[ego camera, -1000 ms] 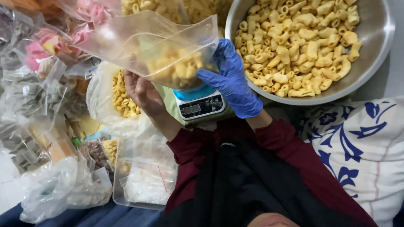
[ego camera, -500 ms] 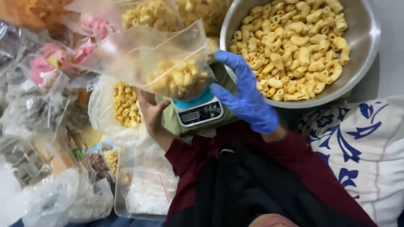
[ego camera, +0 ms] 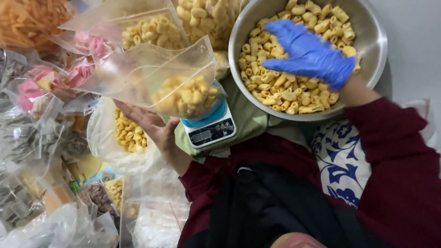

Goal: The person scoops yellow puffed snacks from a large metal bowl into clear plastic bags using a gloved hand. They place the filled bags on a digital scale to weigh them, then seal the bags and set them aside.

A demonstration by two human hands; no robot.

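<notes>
- Far left: packets of pink snacks point(ego camera: 34, 89) lie heaped, well apart from the work.
- The bare left hand point(ego camera: 154, 128) holds 1 clear bag point(ego camera: 156, 76) of yellow pasta pieces from below; it seems to rest on the small scale point(ego camera: 212, 128), though the contact is hidden.
- The bag's mouth sags leftward, so pieces could spill out if the hand tilts.
- Right: the blue-gloved right hand point(ego camera: 308, 54) lies spread on pasta in the steel bowl point(ego camera: 374, 41), holding nothing visible; an overfull scoop could scatter pieces.

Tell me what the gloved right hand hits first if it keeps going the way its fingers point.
Probably more yellow pasta shells, then the steel bowl's far-left wall; the right hand already lies on the heap, fingertips toward that side.
</notes>
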